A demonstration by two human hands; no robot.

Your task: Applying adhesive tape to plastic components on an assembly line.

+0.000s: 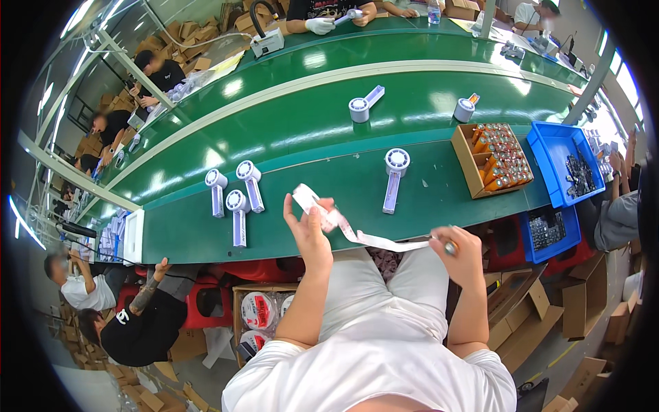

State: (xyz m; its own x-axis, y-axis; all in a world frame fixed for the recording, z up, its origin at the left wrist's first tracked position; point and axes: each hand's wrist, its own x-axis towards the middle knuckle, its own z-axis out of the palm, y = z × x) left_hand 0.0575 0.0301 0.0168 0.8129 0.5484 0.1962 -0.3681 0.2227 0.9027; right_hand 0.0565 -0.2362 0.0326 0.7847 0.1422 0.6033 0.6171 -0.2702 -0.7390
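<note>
My left hand (310, 237) is raised over the near table edge, its fingers closed on one end of a long white strip (374, 240) that looks like tape or a label band. The strip hangs slack across to my right hand (461, 255), where its other end meets the fingers. A small round end with an orange tint, like a battery's, shows in that hand, partly hidden. On the table ahead lies a white-lilac handheld fan (393, 180) with an open handle. Left of my hands are three more handheld fans (237, 200).
A cardboard box (473, 184) of orange batteries stands at right, beside a blue bin (559, 199) of small dark parts. A lower blue bin (573, 240) sits under it. Two fans (359, 110) lie on the green belt (288, 123). Co-workers sit across and at left.
</note>
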